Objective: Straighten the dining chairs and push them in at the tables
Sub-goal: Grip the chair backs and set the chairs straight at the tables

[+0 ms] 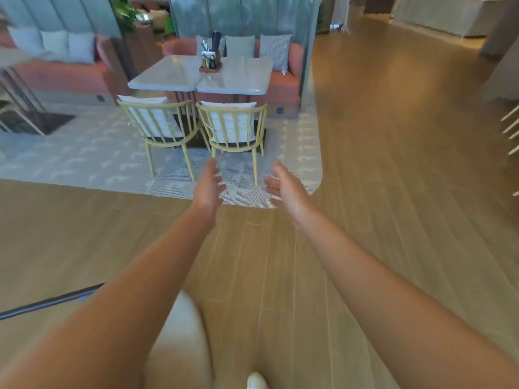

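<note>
I stand in a restaurant dining room: two pale tables (200,75) pushed together with a condiment caddy (210,63), spindle-back chairs (231,127) facing a cushioned pink banquette (283,80), patterned carpet (84,161) beside wood-plank floor (393,164).

Both arms out fwd over wood floor (365,153). Left hand (209,186) & right hand (283,186) empty, fingers loose, apart from everything. Ahead on patterned rug (70,161): left chair (160,124) & right chair (233,127), backs twd camera, at two grey tables (168,74) set side by side. Caddy (210,63) on tabletop. Pink bench w/ cushions (283,77) behind.
</note>
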Demonstrator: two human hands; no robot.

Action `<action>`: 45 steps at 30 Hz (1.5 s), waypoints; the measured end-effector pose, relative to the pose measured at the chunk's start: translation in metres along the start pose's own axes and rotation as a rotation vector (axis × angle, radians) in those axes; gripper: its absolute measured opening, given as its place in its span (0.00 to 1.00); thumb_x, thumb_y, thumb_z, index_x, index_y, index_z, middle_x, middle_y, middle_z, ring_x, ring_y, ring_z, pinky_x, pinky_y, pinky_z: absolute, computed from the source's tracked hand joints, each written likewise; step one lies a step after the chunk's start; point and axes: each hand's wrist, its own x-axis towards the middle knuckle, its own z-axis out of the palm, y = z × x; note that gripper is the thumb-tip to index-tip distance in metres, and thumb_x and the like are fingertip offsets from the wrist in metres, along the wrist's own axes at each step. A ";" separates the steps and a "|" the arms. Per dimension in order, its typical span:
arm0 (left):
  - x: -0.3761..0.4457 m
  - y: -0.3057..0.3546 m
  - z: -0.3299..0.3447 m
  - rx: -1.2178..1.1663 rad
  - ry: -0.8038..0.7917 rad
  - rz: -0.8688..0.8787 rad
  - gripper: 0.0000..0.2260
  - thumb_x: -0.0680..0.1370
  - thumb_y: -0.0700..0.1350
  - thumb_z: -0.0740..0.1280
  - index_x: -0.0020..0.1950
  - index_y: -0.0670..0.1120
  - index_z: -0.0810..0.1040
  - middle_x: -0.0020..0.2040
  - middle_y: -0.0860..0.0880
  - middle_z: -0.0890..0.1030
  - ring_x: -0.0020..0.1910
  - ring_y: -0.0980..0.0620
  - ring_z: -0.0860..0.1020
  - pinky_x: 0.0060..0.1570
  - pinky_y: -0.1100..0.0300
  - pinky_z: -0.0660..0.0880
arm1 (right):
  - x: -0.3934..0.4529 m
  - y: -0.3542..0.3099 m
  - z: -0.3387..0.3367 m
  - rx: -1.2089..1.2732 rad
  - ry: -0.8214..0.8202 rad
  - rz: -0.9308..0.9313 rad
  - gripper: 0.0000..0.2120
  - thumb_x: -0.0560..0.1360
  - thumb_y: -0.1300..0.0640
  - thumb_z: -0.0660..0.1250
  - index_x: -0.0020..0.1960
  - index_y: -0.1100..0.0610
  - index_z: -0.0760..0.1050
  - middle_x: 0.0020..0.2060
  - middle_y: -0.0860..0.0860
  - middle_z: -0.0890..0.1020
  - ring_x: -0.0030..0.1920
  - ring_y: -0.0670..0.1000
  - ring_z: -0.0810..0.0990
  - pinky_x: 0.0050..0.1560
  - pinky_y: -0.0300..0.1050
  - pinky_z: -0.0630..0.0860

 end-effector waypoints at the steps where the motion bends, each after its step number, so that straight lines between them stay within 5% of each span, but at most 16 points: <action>1: 0.018 0.003 -0.002 -0.013 0.025 -0.005 0.26 0.83 0.62 0.54 0.73 0.47 0.72 0.70 0.46 0.75 0.64 0.47 0.76 0.68 0.46 0.69 | 0.017 -0.004 0.003 -0.006 -0.014 -0.001 0.20 0.83 0.41 0.55 0.68 0.51 0.71 0.63 0.53 0.79 0.63 0.52 0.78 0.69 0.55 0.72; 10: 0.110 0.035 -0.022 -0.086 0.186 0.001 0.26 0.84 0.62 0.53 0.74 0.46 0.70 0.69 0.46 0.74 0.66 0.47 0.75 0.68 0.46 0.69 | 0.140 -0.033 0.057 -0.055 -0.190 0.046 0.25 0.81 0.38 0.55 0.71 0.52 0.70 0.60 0.50 0.79 0.58 0.48 0.78 0.69 0.54 0.72; 14: 0.143 0.042 -0.070 -0.220 0.405 -0.003 0.27 0.83 0.63 0.53 0.73 0.47 0.71 0.68 0.46 0.76 0.63 0.48 0.77 0.67 0.44 0.71 | 0.187 -0.046 0.118 -0.134 -0.355 0.031 0.26 0.81 0.36 0.55 0.70 0.51 0.71 0.57 0.48 0.80 0.60 0.49 0.78 0.71 0.58 0.69; 18: 0.150 0.030 -0.117 -0.305 0.656 -0.015 0.28 0.82 0.64 0.54 0.73 0.48 0.72 0.68 0.47 0.76 0.63 0.48 0.77 0.66 0.46 0.70 | 0.216 -0.039 0.182 -0.168 -0.607 0.055 0.27 0.82 0.38 0.54 0.75 0.53 0.67 0.67 0.53 0.77 0.65 0.52 0.77 0.71 0.55 0.70; 23: 0.110 -0.002 -0.155 -0.508 1.018 -0.041 0.28 0.83 0.62 0.54 0.74 0.45 0.70 0.71 0.44 0.74 0.67 0.46 0.75 0.65 0.46 0.68 | 0.200 -0.017 0.251 -0.266 -0.970 0.151 0.27 0.83 0.40 0.55 0.76 0.55 0.66 0.69 0.55 0.75 0.68 0.53 0.75 0.70 0.52 0.70; 28: 0.042 -0.040 -0.167 -0.626 1.239 -0.085 0.25 0.83 0.62 0.54 0.70 0.46 0.72 0.66 0.44 0.76 0.61 0.48 0.77 0.59 0.50 0.71 | 0.146 0.016 0.280 -0.335 -1.194 0.212 0.25 0.83 0.42 0.56 0.74 0.56 0.68 0.68 0.56 0.76 0.66 0.53 0.76 0.66 0.50 0.70; 31: 0.005 -0.064 -0.170 -0.644 1.360 -0.080 0.25 0.82 0.63 0.54 0.69 0.47 0.73 0.67 0.45 0.76 0.63 0.47 0.77 0.65 0.46 0.71 | 0.114 0.037 0.292 -0.379 -1.290 0.208 0.23 0.83 0.43 0.56 0.72 0.55 0.70 0.67 0.55 0.77 0.65 0.53 0.77 0.67 0.51 0.71; 39: -0.041 -0.123 -0.143 -0.711 1.428 -0.190 0.23 0.82 0.62 0.57 0.68 0.48 0.73 0.65 0.46 0.78 0.61 0.48 0.79 0.69 0.43 0.69 | 0.074 0.093 0.272 -0.501 -1.375 0.203 0.19 0.82 0.41 0.58 0.66 0.52 0.73 0.59 0.50 0.80 0.59 0.49 0.79 0.61 0.47 0.74; 45: -0.048 -0.144 -0.141 -0.757 1.451 -0.208 0.22 0.83 0.61 0.56 0.65 0.47 0.76 0.61 0.46 0.80 0.60 0.48 0.80 0.68 0.45 0.70 | 0.066 0.111 0.270 -0.521 -1.371 0.184 0.23 0.83 0.43 0.58 0.71 0.55 0.72 0.61 0.51 0.80 0.59 0.49 0.79 0.64 0.48 0.74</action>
